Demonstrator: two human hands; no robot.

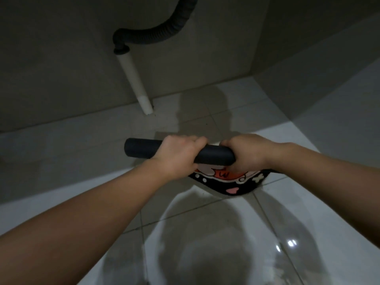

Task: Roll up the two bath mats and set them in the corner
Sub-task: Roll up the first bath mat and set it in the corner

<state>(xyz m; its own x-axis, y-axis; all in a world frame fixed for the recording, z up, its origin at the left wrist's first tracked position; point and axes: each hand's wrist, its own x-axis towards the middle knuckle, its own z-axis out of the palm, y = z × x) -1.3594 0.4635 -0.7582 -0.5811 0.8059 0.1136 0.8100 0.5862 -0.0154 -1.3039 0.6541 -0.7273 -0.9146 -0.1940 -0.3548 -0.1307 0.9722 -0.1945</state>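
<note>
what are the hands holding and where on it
Both hands grip the rolled part of a bath mat: left hand mid-roll, right hand at its right end.

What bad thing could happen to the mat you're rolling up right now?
The mat is only partly rolled: its patterned end hangs loose under the dark roll, so the roll might spring open if the left hand or right hand loosens. The floor tiles look shiny, maybe wet, so the loose end could get damp and feet might slip. The white pipe stands near the corner, so the roll could bump it.
</note>
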